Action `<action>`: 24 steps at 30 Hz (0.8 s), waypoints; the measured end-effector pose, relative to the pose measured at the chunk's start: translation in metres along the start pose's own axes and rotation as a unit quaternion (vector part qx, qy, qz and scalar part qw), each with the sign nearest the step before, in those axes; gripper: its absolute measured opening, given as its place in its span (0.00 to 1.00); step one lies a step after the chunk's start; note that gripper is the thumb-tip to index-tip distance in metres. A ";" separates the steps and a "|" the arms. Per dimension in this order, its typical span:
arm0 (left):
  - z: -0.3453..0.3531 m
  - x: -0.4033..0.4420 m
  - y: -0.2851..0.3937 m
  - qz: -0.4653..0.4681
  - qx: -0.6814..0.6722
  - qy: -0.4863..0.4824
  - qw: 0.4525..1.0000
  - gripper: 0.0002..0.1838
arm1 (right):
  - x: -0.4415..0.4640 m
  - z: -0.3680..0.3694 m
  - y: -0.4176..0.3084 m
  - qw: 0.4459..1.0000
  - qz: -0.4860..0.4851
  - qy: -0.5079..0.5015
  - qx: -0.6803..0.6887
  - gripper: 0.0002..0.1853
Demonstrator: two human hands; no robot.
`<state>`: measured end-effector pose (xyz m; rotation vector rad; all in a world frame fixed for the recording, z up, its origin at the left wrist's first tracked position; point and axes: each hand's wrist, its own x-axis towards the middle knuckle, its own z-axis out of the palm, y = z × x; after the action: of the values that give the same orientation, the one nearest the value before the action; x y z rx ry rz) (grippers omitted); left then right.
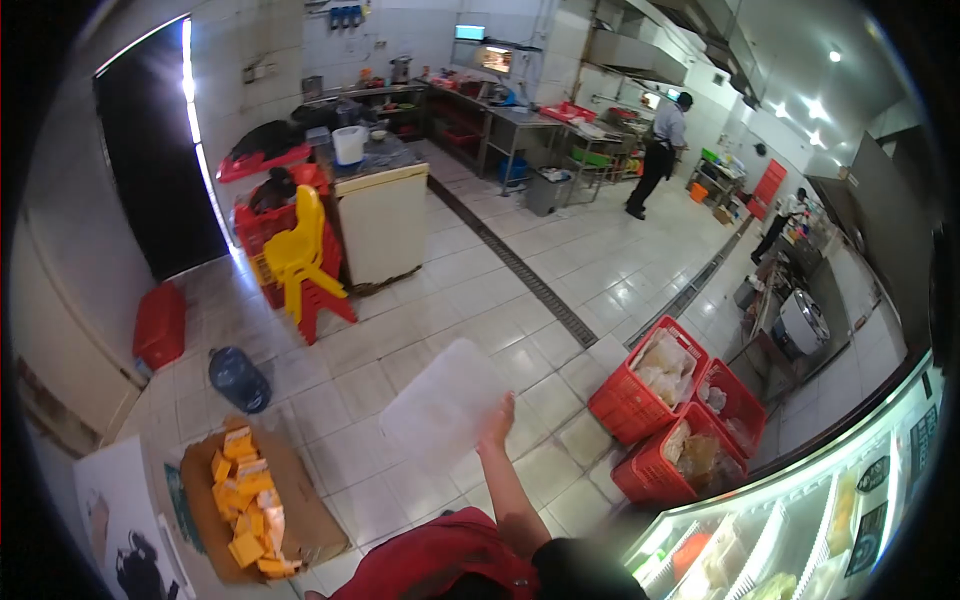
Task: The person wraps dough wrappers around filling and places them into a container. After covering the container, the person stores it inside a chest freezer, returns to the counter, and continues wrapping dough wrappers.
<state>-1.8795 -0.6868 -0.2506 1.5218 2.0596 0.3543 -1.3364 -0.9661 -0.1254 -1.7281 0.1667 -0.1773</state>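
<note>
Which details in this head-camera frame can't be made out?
Head view, all items:
Left hand: not in the frame.
Right hand: blurred, so its exact finger placement on the white sheet is unclear.
Red crates: plastic wrapping obscures what is bagged inside.
Wall screen: too small to read.
Lit display cabinet: lower part cut off by the bottom edge.

Pale flat sheet [440,403] in right-hand fingers [504,409], red crates [626,402] (bagged goods [664,372] inside), open carton [312,532] of orange packets [243,500]
</note>
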 end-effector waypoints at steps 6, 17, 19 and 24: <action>0.108 0.007 0.129 0.060 0.063 -0.096 0.992 0.21 | 0.101 -0.132 0.013 0.958 0.038 0.166 0.229 0.32; 0.335 0.097 0.427 0.173 0.034 -0.140 0.974 0.21 | 0.208 -0.159 -0.037 0.843 0.008 0.491 0.220 0.37; 0.368 0.099 0.496 0.135 0.066 -0.146 0.978 0.22 | 0.249 -0.154 -0.010 0.808 0.024 0.536 0.245 0.41; 0.496 0.105 0.689 0.521 0.436 -0.215 0.702 0.18 | 0.348 -0.118 -0.044 0.805 0.025 0.559 0.195 0.42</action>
<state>-1.0706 -0.4184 -0.3299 2.8901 0.7381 -0.6751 -1.0210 -1.1457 -0.0544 -1.0096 0.9682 -1.1119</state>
